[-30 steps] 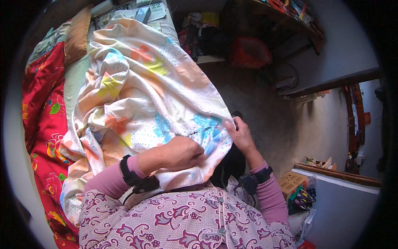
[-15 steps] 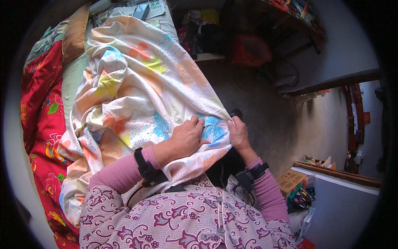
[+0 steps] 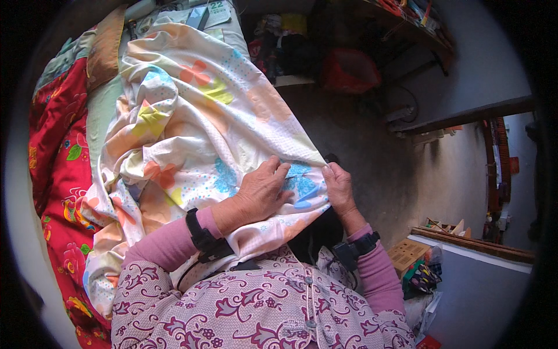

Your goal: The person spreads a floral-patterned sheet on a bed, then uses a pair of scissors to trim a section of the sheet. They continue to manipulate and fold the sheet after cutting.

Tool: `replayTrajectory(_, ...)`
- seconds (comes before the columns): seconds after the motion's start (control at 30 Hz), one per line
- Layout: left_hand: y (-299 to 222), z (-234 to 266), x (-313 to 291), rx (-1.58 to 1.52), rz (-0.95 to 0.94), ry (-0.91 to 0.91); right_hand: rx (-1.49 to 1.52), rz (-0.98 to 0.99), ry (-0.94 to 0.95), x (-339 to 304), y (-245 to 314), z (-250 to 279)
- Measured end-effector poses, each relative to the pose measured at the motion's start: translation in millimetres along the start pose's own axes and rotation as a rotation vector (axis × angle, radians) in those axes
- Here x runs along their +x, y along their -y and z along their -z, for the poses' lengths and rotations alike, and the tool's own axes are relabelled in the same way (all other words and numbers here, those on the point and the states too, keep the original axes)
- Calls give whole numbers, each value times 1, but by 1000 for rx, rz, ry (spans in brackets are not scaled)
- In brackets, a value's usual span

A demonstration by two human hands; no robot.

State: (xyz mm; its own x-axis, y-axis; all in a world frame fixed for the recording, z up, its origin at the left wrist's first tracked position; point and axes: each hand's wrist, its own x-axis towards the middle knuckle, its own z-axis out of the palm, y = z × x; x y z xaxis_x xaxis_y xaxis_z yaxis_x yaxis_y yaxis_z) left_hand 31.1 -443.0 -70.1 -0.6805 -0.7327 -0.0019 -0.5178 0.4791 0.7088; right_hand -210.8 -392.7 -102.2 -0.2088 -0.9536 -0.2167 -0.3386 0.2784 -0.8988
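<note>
A pale floral bed cover (image 3: 200,131) with orange, yellow and blue blooms lies rumpled over the bed and comes down to my lap. My right hand (image 3: 339,189) pinches its right edge, thumb on top, drawing the border out past the bed's side. Palm down on the blue-flowered part, my left hand (image 3: 264,189) has its fingers bent into the cloth, the thumb a little apart. Its fingertips are partly hidden. A small dark gap or fold shows in the cloth between the two hands. Each wrist wears a black strap.
A red floral quilt (image 3: 64,174) lies along the bed's left side, near an orange pillow (image 3: 106,52). A phone-like device (image 3: 197,17) and a calendar sheet (image 3: 219,11) lie at the far end. Across the floor stands a red bin (image 3: 350,71); a cardboard box (image 3: 408,256) is at right.
My right hand has shifted slightly right and down, taking the cover's edge with it. My left hand has moved a little, its fingers slightly lifted and more spread.
</note>
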Motion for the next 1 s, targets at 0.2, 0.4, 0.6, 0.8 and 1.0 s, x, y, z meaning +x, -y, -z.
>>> replayTrajectory(0.2, 5, -10, 14, -314, -92, -133, 3, -17, 7, -1, 12, 1)
replayTrajectory(0.4, 7, -21, 33, -451, 66, -111, 7, -17, 34, -1, 14, 0)
replayTrajectory(0.6, 10, -32, 44, -410, 74, -83, 117, -21, 64, -1, 12, -3)
replayTrajectory(0.8, 12, -37, 45, -328, 65, -77, 113, -17, 80, -2, 21, -4)
replayTrajectory(1.0, 8, -37, 45, -194, 68, -100, 58, -111, 137, -4, 31, 0)
